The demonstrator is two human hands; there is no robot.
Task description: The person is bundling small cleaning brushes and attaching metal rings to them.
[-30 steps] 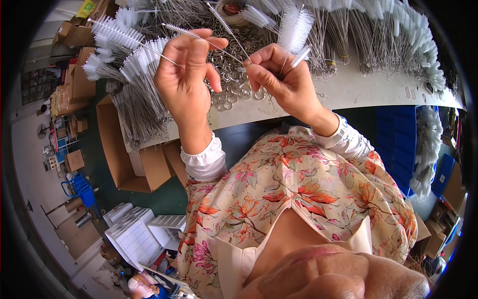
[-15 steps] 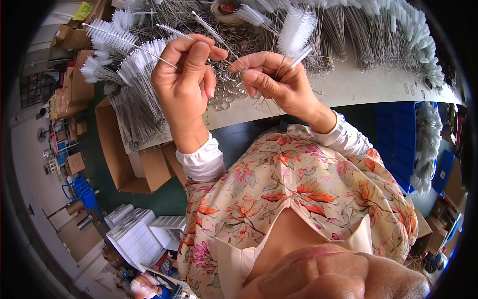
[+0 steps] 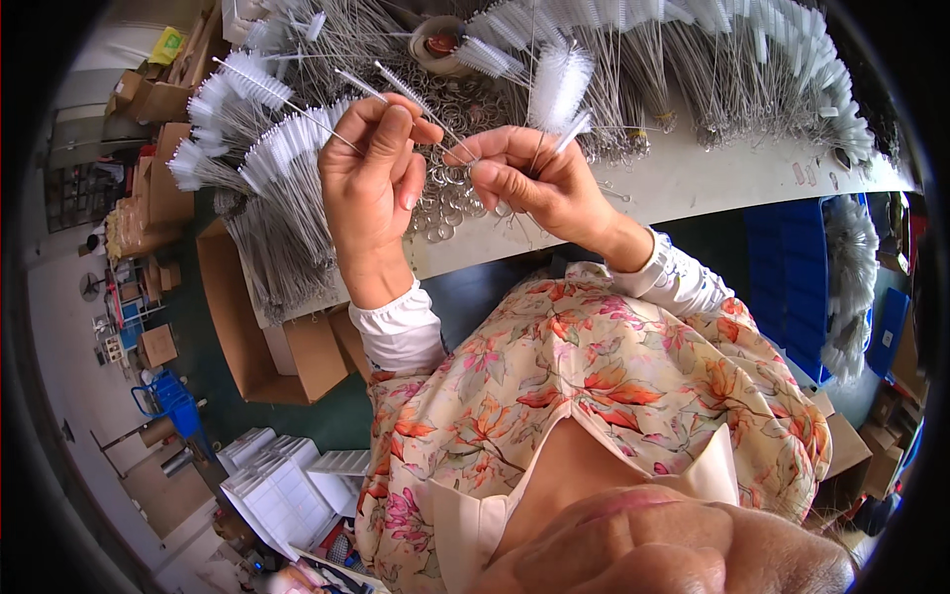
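Closer together now, my left hand [image 3: 372, 188] and right hand [image 3: 542, 190] pinch brush wires [image 3: 322, 125], a slim brush [image 3: 404, 90] slanting between them over metal rings [image 3: 442, 211]; gripping bare wire should spare its bristles [image 3: 394, 81]

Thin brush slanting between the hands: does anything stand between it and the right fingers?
Nothing visible: the wire stem of the thin brush runs to the fingertips of the right hand. The left hand sits beside the stem, not across it.

Two hands [image 3: 371, 198], one worktable [image 3: 693, 180] — brushes [image 3: 284, 153] and metal rings [image 3: 442, 198] too many to count.
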